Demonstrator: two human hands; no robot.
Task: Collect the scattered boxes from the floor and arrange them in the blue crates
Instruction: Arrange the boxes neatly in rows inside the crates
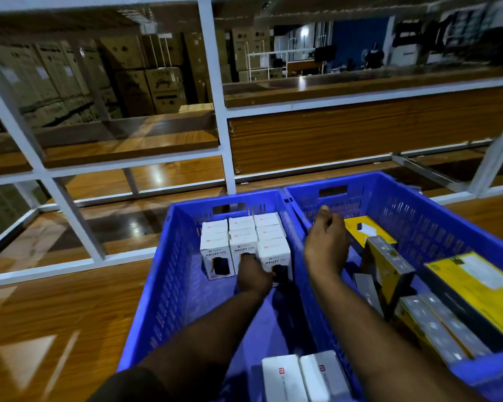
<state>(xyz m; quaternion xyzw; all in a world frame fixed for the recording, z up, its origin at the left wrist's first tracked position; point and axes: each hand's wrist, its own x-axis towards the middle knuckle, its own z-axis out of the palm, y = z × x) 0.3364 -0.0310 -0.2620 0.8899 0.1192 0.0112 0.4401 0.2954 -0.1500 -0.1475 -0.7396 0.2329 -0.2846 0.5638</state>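
Two blue crates stand side by side on the wooden floor. The left crate point(157, 285) holds several white "HALLEY 20K" boxes point(215, 250) packed in rows at its far end. My left hand point(254, 275) reaches in and presses its fingers against the fronts of the middle and right front boxes point(275, 256). The right front box sits slightly nearer than its neighbours. My right hand point(327, 245) hovers over the wall between the crates, fingers loosely curled, holding nothing. The right crate point(418, 216) contains yellow and grey boxes point(389, 265) lying at mixed angles.
Two more white boxes point(302, 375) lie at the near end of the left crate. A white metal rack frame point(221, 134) with wooden shelves stands right behind the crates. Glossy wooden floor point(55, 314) stretches to the left.
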